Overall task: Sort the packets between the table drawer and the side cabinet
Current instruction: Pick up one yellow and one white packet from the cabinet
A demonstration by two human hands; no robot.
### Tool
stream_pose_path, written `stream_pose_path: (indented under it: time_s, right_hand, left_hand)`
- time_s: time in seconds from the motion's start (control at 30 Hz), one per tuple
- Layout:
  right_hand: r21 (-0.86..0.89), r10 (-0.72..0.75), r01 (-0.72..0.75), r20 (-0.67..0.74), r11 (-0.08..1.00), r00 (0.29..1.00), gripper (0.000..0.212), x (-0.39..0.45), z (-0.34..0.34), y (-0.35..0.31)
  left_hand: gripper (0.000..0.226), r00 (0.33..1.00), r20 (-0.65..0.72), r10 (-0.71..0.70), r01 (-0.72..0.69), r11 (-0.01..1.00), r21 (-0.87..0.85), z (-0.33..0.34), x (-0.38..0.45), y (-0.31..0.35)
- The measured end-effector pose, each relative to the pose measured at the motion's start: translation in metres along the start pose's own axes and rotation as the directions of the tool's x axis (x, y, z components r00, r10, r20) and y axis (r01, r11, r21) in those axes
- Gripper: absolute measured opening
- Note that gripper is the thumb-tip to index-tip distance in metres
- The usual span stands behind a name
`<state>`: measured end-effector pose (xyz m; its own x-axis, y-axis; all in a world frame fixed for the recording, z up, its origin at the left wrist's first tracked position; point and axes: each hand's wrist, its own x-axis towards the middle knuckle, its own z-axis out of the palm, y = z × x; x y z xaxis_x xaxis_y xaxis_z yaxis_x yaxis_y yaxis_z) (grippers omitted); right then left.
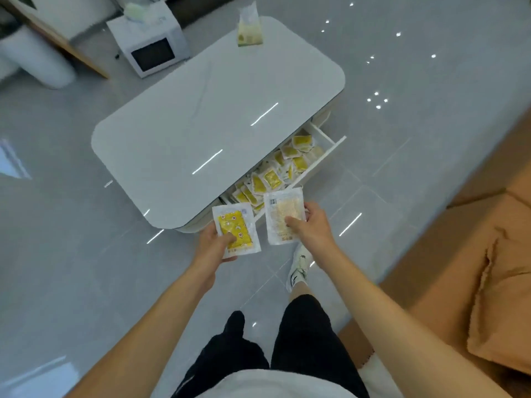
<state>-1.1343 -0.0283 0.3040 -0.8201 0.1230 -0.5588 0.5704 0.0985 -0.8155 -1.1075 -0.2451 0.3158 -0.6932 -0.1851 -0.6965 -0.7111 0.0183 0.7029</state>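
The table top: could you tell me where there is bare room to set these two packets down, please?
Nearly the whole white table top is bare, from the near rounded edge to the tissue pack at the far end. The open drawer is crowded with yellow packets; only its far corner shows bare floor.

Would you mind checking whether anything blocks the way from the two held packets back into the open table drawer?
Nothing visible does. The left hand holds the yellow packet, the right hand the pale packet, both just beside the open drawer, whose top is uncovered.
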Motion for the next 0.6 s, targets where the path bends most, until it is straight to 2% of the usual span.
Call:
stream_pose_path:
  time_s: [0.13,0.27,0.47,0.6]
  right_hand:
    - [-0.165,0.010,0.009,0.111,0.986,0.994,0.038,0.136,0.002,0.012]
    - [-0.301,0.072,-0.020,0.164,0.953,0.984,0.032,0.260,0.020,0.050]
    - [-0.414,0.140,-0.075,0.130,0.907,0.981,0.038,0.391,0.039,0.129]
    - [-0.497,0.052,0.008,0.108,0.868,0.993,0.046,0.447,0.049,0.161]
  left_hand:
    - [0.032,0.991,-0.119,-0.053,0.038,0.991,-0.129,0.066,0.112,0.004]
    - [0.030,0.966,-0.191,-0.172,0.121,0.960,-0.250,0.113,0.216,-0.034]
    - [0.022,0.934,-0.221,-0.279,0.209,0.933,-0.294,0.142,0.346,-0.096]
    - [0.019,0.930,-0.228,-0.289,0.193,0.911,-0.364,0.149,0.401,-0.114]
